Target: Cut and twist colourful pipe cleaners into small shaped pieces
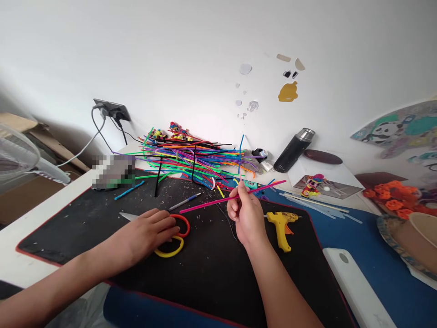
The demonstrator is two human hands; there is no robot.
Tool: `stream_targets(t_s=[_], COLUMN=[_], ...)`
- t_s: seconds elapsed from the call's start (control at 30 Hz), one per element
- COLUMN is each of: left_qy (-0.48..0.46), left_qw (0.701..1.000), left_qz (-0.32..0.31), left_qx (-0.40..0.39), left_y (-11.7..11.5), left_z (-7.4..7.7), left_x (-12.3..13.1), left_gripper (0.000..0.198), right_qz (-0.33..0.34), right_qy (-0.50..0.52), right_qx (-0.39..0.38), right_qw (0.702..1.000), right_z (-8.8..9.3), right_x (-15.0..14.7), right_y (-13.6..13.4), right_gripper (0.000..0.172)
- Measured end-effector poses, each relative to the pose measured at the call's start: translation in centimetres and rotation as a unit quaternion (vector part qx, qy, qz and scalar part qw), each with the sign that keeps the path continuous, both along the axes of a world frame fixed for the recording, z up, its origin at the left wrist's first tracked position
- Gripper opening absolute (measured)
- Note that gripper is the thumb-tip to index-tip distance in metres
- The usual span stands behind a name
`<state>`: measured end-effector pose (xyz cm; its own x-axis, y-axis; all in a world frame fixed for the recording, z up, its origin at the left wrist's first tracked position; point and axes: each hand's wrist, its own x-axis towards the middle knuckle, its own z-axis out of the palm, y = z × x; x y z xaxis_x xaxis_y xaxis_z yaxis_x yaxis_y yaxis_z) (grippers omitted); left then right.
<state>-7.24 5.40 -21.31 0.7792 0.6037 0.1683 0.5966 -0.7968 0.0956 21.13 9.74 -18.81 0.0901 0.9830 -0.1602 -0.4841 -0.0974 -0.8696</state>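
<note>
My right hand [246, 215] is raised over the black mat [205, 264] and pinches a long pink pipe cleaner [208, 205] that slants from lower left to upper right. My left hand [150, 232] lies on the mat with its fingers curled over the red and yellow handles of a pair of scissors [172, 238]; the blade tip [125, 216] sticks out to the left of the hand. A blue pen [186, 201] lies just beyond the scissors.
A heap of coloured pipe cleaners [191, 161] lies at the back by the wall. A yellow glue gun [282, 223] rests right of my right hand. A black flask [293, 149], a fan [20, 157], a white board [357, 287] and orange flowers [392, 198] surround the mat.
</note>
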Motion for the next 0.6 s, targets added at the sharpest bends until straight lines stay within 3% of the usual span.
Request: stream_targets(t_s=[0.17,0.27,0.33,0.43,0.53,0.6], left_qy=[0.005,-0.018,-0.059,-0.052,0.039,0.096], left_qw=[0.999,0.999,0.998,0.989,0.988,0.988], left_qz=[-0.019,-0.030,0.009,0.131,0.146,0.124], left_qx=[-0.028,-0.033,-0.011,0.054,0.038,0.013], left_y=[1.0,2.8,5.4,11.2,16.9,19.9], left_z=[0.9,1.9,2.5,2.8,2.1,1.4], left_x=[0.9,0.2,-0.8,-2.0,-1.5,-0.7], left_gripper=[0.032,0.026,0.030,0.042,0.077,0.090], right_qz=[0.009,0.011,0.012,0.017,0.019,0.018], right_qy=[-0.003,-0.003,-0.001,0.003,0.004,0.003], right_qx=[-0.010,-0.019,-0.020,-0.023,-0.028,-0.033], right_qw=[1.000,1.000,1.000,1.000,0.999,0.999], right_z=[-0.2,-0.5,-0.6,-0.7,-0.6,-0.6], right_x=[-0.5,-0.6,-0.6,-0.7,-0.8,-0.8], right_y=[-0.1,-0.1,-0.1,-0.2,-0.2,-0.1], right_gripper=[0.061,0.060,0.059,0.060,0.060,0.060])
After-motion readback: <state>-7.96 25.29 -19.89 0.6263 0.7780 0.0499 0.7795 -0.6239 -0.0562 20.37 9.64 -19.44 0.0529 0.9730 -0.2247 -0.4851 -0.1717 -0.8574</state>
